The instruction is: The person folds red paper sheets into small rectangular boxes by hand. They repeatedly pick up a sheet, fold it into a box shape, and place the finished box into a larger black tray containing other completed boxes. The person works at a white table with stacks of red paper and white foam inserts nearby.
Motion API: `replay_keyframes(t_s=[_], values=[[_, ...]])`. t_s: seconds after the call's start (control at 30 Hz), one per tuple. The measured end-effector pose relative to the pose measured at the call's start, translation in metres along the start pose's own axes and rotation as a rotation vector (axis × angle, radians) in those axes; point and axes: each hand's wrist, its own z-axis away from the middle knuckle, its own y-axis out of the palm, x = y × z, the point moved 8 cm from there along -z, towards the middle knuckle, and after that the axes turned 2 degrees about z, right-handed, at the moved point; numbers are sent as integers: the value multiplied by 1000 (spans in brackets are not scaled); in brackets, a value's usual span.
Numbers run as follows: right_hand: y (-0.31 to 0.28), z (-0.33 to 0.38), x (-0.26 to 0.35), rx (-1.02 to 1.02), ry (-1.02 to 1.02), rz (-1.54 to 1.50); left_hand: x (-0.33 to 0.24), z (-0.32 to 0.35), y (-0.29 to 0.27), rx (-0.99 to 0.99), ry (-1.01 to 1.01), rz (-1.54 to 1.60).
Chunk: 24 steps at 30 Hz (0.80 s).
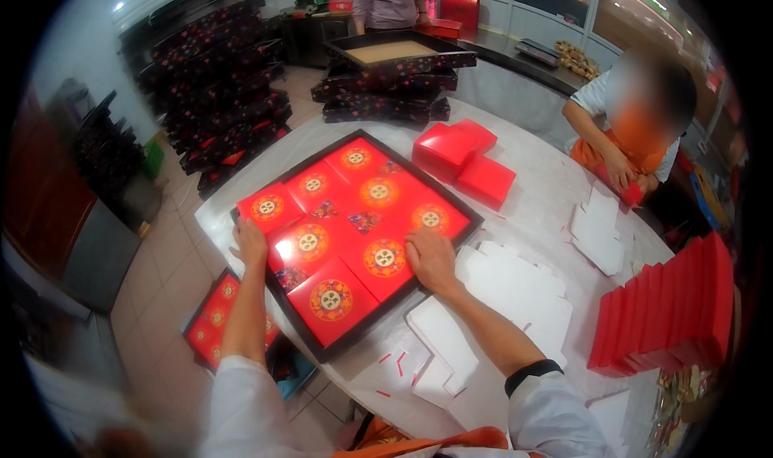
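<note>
A black-rimmed square tray (448,188) lies at an angle on the table in front of me. It is packed with red gift boxes (332,298) that bear round gold floral medallions, and small dark patterned patches show between some of them. My left hand (251,242) is closed at the tray's left rim, beside the box in the left corner. Over the right rim is my right hand (432,260), its fingers bent and touching the edge of a red box. The fingertips on the outer side of the rim are partly hidden.
Plain red boxes (463,156) sit beyond the tray. White flat cartons (511,293) lie at right, near a tall red stack (664,309). Black patterned trays (386,83) are piled behind. Another filled tray (217,317) stands lower left. A co-worker (624,148) handles something red.
</note>
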Motion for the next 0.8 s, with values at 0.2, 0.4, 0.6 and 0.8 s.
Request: replay_keyframes(t_s=[0.2,0.4,0.6,0.8], values=[[2,0,1,18,9,-11,-39,16,-18,-296,432,-349],[7,3,-8,58,10,-1,-89,12,23,337,603,-504],[1,-1,2,12,-9,14,-71,6,40,422,549,-358],[-3,-2,0,19,-6,1,-90,12,46,487,486,-393]])
